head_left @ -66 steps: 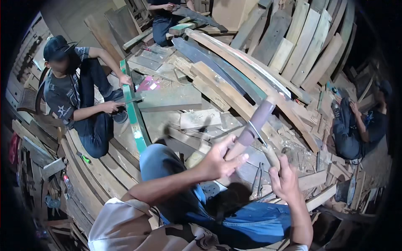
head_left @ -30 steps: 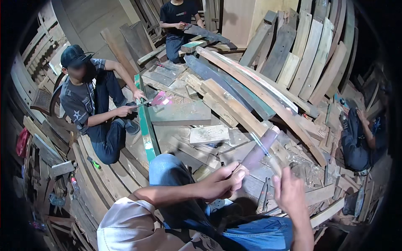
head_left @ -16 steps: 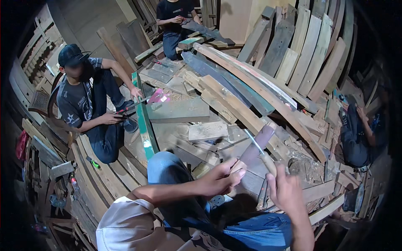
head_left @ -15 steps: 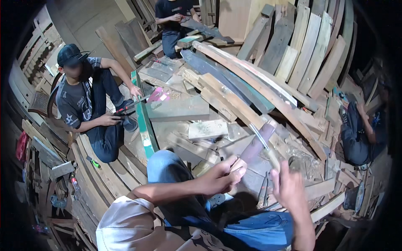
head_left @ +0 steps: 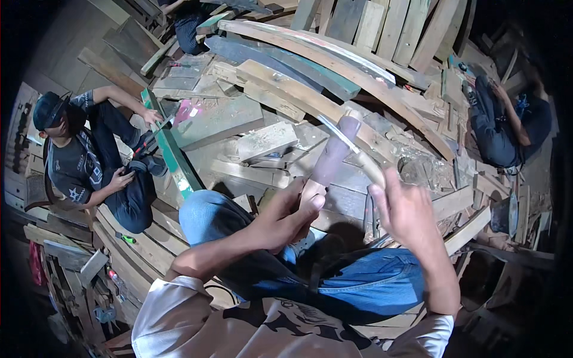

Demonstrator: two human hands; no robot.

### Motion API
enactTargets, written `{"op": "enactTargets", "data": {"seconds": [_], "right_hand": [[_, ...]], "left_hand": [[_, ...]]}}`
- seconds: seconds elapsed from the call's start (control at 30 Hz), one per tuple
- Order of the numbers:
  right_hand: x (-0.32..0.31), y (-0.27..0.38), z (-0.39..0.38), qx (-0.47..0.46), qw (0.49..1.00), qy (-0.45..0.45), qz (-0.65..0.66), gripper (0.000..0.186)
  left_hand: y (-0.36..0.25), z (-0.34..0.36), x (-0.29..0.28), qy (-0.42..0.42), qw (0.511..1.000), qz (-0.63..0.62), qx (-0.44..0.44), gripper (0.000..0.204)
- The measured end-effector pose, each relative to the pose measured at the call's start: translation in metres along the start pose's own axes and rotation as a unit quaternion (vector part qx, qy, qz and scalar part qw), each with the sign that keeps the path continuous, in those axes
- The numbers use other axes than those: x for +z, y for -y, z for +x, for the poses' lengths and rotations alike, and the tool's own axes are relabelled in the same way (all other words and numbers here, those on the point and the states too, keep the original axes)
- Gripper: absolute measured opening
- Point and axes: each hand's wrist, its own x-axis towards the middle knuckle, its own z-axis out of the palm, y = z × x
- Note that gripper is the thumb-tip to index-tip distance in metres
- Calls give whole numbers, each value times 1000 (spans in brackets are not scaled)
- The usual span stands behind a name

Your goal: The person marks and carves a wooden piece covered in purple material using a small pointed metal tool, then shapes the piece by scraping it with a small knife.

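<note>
My left hand point(head_left: 290, 216) grips the pale lower end of a thick mauve wooden cylinder point(head_left: 335, 150), held up at a slant above my lap. Its top end is pale too. In my right hand point(head_left: 407, 209) is a narrow-bladed hand tool point(head_left: 372, 169) with a light wooden handle. Its metal blade crosses the upper part of the cylinder; whether it touches the wood is unclear. My right fingers close round the handle's lower part, which they hide.
Long curved planks point(head_left: 352, 68) and a pale wood block point(head_left: 267, 141) lie ahead among offcuts. At left a person point(head_left: 98, 155) holds a saw at a green beam point(head_left: 170, 146). Another person point(head_left: 510, 119) sits at right. Thin tools point(head_left: 369, 215) lie beyond my knee.
My view has tilted down and turned rightward, so surroundings appear farther left and higher. Both hands keep their holds. The blade still crosses the cylinder's upper part.
</note>
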Motion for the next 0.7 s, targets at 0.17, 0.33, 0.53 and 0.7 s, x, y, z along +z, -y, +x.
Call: {"op": "enactTargets", "data": {"seconds": [0.17, 0.33, 0.53, 0.7], "right_hand": [[5, 7, -3, -28, 998, 5, 61, 27], [-1, 4, -1, 10, 1000, 13, 13, 27], [-4, 1, 1, 23, 1000, -15, -14, 28], [-4, 5, -2, -24, 999, 13, -29, 26]], "left_hand": [[3, -1, 0, 2, 1000, -3, 9, 25], [8, 0, -3, -5, 998, 36, 41, 26], [18, 7, -12, -6, 999, 5, 51, 17], [15, 7, -9, -14, 996, 34, 77, 15]]}}
